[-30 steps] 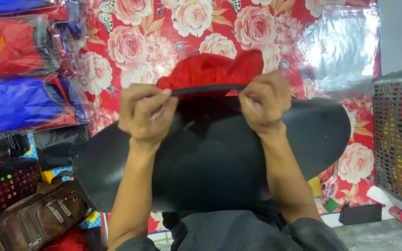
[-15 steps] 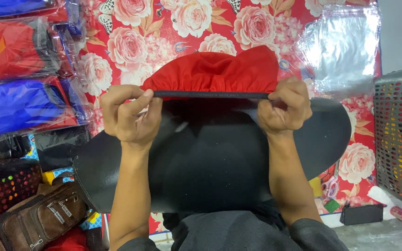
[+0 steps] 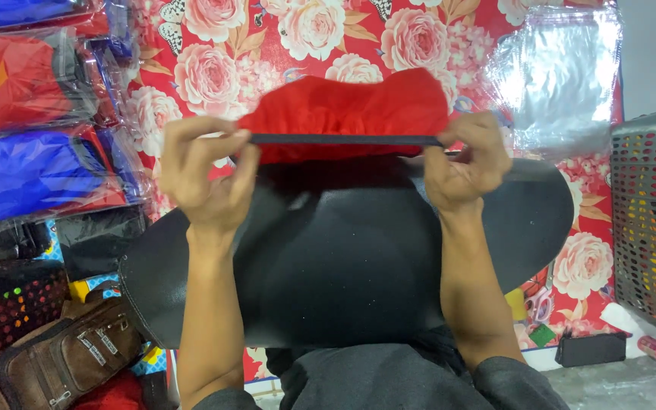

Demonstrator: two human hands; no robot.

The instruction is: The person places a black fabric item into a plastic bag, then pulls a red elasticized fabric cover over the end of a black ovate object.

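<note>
Hands: left hand [image 3: 206,178] and right hand [image 3: 468,163] each pinch closed on the black elastic band [image 3: 343,140] of the red fabric piece [image 3: 347,106], stretched above the black oval pad [image 3: 358,258].
Technique: even tension on both ends should keep the band straight.
Surroundings: packaged red and blue garments [image 3: 36,129] left, grey perforated basket [image 3: 651,220] right, brown bag [image 3: 62,361] below; nothing blocks the hands.

A red floral cloth [image 3: 214,45] covers the floor, bright under flat light. Along its left edge sit packed red and blue bundles [image 3: 36,171]; a grey perforated basket [image 3: 651,220] stands right.
</note>
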